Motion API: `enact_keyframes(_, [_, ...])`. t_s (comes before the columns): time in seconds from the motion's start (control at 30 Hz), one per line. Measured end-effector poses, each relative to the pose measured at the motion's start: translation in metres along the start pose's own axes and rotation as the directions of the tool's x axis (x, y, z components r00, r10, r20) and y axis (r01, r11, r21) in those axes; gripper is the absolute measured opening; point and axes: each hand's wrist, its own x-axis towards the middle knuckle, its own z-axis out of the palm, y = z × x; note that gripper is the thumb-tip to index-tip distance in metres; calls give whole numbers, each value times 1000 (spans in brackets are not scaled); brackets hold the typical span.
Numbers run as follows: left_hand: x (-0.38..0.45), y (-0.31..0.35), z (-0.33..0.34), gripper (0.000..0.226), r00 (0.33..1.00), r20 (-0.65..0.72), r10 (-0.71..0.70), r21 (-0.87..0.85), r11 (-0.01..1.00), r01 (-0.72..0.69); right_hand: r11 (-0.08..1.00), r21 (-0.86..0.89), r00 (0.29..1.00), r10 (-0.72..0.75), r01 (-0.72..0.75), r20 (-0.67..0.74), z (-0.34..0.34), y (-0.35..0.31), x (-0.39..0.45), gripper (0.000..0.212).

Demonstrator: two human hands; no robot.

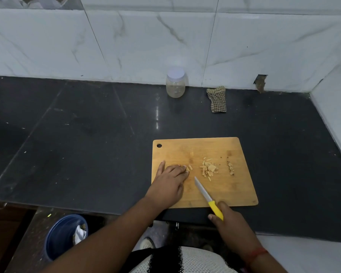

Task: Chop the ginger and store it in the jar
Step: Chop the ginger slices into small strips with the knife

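A wooden cutting board (232, 186) lies on the dark counter. My left hand (170, 180) rests on its left part, fingertips pressing down a few ginger strips (189, 168). A pile of cut ginger sticks (208, 168) sits mid-board, and small ginger scraps (230, 168) lie further right. My right hand (227, 218) grips the yellow handle of a knife (204, 191), whose blade points up-left over the board, between my left hand and the pile. A clear jar (175, 83) with a white lid on stands at the back against the wall.
A checked cloth (217, 99) lies right of the jar. Marble tile walls close off the back and right side. Below the counter's front edge on the left stands a blue bin (62, 236) with waste in it.
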Motion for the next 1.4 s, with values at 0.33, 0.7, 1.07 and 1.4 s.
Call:
enact_keyframes(0.33, [0,-2,-1,48,1000,26,-9,-20,1000,10,982,160,987,-79,101,-140,2,-21,13,21])
enact_keyframes(0.7, [-3,-7,-1,52,999,26,29,-17,999,-29,982,-4,951,-181,186,-252,7,-44,24,10])
enact_keyframes(1.07, [-2,-6,1,51,999,17,31,-18,999,-30,958,-221,967,-217,185,-131,16,-42,27,23])
enact_keyframes(1.4, [0,-8,7,51,999,-23,45,35,998,-44,687,-654,947,-188,315,259,18,-39,32,30])
